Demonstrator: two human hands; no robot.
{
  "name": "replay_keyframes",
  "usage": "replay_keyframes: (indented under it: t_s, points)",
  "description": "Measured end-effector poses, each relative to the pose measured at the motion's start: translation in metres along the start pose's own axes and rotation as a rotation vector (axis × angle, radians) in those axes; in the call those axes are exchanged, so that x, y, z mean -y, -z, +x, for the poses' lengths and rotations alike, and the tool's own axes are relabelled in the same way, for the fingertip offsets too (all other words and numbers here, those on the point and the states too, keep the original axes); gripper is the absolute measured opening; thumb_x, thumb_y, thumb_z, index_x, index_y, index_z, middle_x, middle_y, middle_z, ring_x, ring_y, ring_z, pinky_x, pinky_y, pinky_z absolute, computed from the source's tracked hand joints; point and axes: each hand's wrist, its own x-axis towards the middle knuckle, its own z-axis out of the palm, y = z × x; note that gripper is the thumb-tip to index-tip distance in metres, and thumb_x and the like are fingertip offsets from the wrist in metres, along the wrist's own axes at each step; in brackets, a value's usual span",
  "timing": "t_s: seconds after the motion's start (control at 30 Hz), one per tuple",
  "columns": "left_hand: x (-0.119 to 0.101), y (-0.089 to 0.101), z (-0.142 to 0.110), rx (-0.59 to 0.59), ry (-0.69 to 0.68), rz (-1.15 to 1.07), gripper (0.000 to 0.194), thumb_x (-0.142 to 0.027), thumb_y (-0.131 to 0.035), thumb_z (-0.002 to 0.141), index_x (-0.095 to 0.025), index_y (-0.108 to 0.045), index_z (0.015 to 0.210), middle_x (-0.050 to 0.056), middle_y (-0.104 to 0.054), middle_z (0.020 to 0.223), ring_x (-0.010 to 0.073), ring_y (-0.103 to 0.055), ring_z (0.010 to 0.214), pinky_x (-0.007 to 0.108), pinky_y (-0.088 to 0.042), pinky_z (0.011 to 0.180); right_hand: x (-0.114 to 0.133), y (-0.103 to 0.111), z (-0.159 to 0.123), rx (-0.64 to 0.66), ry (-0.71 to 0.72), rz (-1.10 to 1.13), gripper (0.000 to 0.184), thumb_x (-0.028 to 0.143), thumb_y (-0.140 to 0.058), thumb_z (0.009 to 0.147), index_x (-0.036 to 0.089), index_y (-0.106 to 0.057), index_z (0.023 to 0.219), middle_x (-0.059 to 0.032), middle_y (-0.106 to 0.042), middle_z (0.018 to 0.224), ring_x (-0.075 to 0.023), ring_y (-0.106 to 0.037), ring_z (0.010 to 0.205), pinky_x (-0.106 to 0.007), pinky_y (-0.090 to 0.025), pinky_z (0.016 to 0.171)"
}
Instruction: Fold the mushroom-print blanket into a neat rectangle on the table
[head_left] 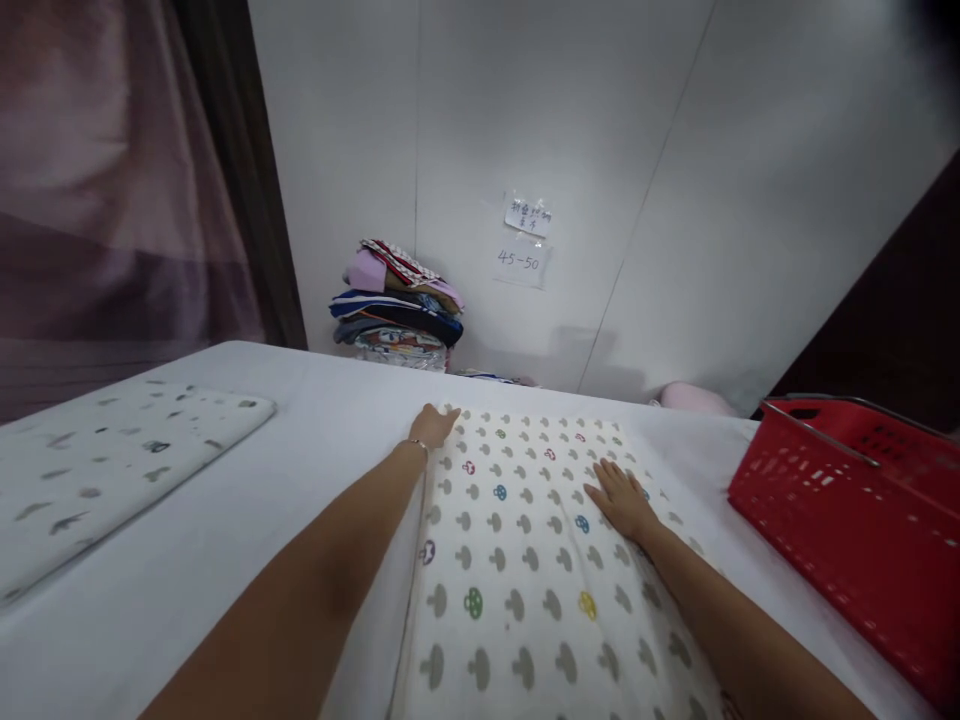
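A cream cloth (pixel 525 505) printed with grey and a few coloured mushrooms lies in a long folded rectangle in front of me. My left hand (pixel 433 427) is at its far left corner, fingers curled around the edge and thumb side pointing right. Some of those fingertips are hidden. Flat on the right part of the cloth rests my right hand (pixel 621 500), its fingers stretched and slightly apart. Small creases run through the cloth beside that hand.
A folded white cloth (pixel 142 460) with grey marks lies on the white table (pixel 322 430) at left. To the right stands a red plastic basket (pixel 847 520) with metal handles. Folded fabrics (pixel 397 305) are piled beyond the far edge, before a wall with paper notes (pixel 519 262).
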Motion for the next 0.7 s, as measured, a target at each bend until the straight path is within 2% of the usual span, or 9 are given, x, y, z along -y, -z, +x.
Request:
replay_keyframes:
  t_s: [0.07,0.17,0.27,0.33,0.5,0.57,0.63,0.7]
  points:
    - [0.005,0.004,-0.018,0.035,-0.016,-0.012,0.064,-0.052,-0.062,0.071,-0.008,-0.049,0.117,0.021,-0.058,0.120,0.0313,-0.055,0.111,0.033,-0.044,0.084,0.004,0.009,-0.005,0.050,-0.047,0.021,0.068,0.058,-0.021,0.091,0.019,-0.022,0.146,-0.0063,-0.016,0.153,-0.0219,-0.010,0.140,-0.045,-0.008,0.112]
    - [0.022,0.013,-0.058,0.100,-0.033,-0.047,0.061,-0.049,-0.063,0.071,-0.011,-0.050,0.117,0.019,-0.060,0.117,0.0298,-0.059,0.105,0.032,-0.047,0.079,0.012,0.030,-0.026,0.080,-0.124,0.068,0.063,0.056,-0.022,0.092,0.022,-0.025,0.145,-0.0066,-0.018,0.152,-0.0240,-0.012,0.140,-0.049,-0.012,0.109]
    - [0.043,0.027,-0.112,0.269,0.001,-0.246,0.066,-0.051,-0.063,0.071,-0.012,-0.045,0.122,0.017,-0.063,0.112,0.0264,-0.065,0.090,0.029,-0.052,0.065,0.009,0.053,-0.067,0.025,-0.192,0.108,0.057,0.052,-0.026,0.093,0.023,-0.032,0.142,-0.0078,-0.025,0.150,-0.0261,-0.017,0.139,-0.051,-0.016,0.107]
    - [0.054,0.038,-0.152,0.401,0.028,-0.381,0.070,-0.052,-0.064,0.070,-0.012,-0.043,0.124,0.017,-0.064,0.112,0.0254,-0.067,0.086,0.029,-0.054,0.061,-0.004,0.064,-0.103,-0.026,-0.245,0.137,0.055,0.049,-0.029,0.092,0.024,-0.035,0.140,-0.0087,-0.035,0.146,-0.0261,-0.025,0.136,-0.048,-0.022,0.106]
    - [0.066,0.063,-0.247,0.644,0.114,-0.546,0.072,-0.052,-0.067,0.068,-0.016,-0.041,0.125,0.014,-0.063,0.116,0.0274,-0.066,0.094,0.033,-0.057,0.065,-0.047,0.064,-0.187,-0.064,-0.400,0.148,0.057,0.046,-0.035,0.089,0.016,-0.042,0.137,-0.0135,-0.053,0.130,-0.0261,-0.048,0.121,-0.039,-0.037,0.099]
    - [0.069,0.066,-0.277,0.726,0.076,-0.603,0.070,-0.051,-0.067,0.068,-0.018,-0.043,0.125,0.012,-0.063,0.117,0.0268,-0.064,0.098,0.034,-0.057,0.074,-0.057,0.060,-0.210,-0.074,-0.448,0.123,0.058,0.045,-0.040,0.086,0.012,-0.045,0.134,-0.0160,-0.057,0.124,-0.0278,-0.053,0.115,-0.038,-0.040,0.095]
    - [0.074,0.064,-0.300,0.765,0.020,-0.653,0.070,-0.051,-0.067,0.067,-0.020,-0.044,0.126,0.010,-0.062,0.119,0.0257,-0.063,0.102,0.034,-0.055,0.083,-0.061,0.058,-0.225,-0.077,-0.483,0.118,0.058,0.046,-0.045,0.083,0.013,-0.050,0.130,-0.0162,-0.061,0.119,-0.0291,-0.056,0.111,-0.038,-0.043,0.092]
    - [0.079,0.059,-0.316,0.747,-0.007,-0.648,0.074,-0.050,-0.070,0.063,-0.021,-0.046,0.127,0.009,-0.062,0.121,0.0262,-0.062,0.104,0.036,-0.053,0.088,-0.060,0.062,-0.236,-0.054,-0.515,0.161,0.057,0.048,-0.050,0.079,0.014,-0.055,0.125,-0.0157,-0.063,0.115,-0.0301,-0.058,0.108,-0.038,-0.045,0.089]
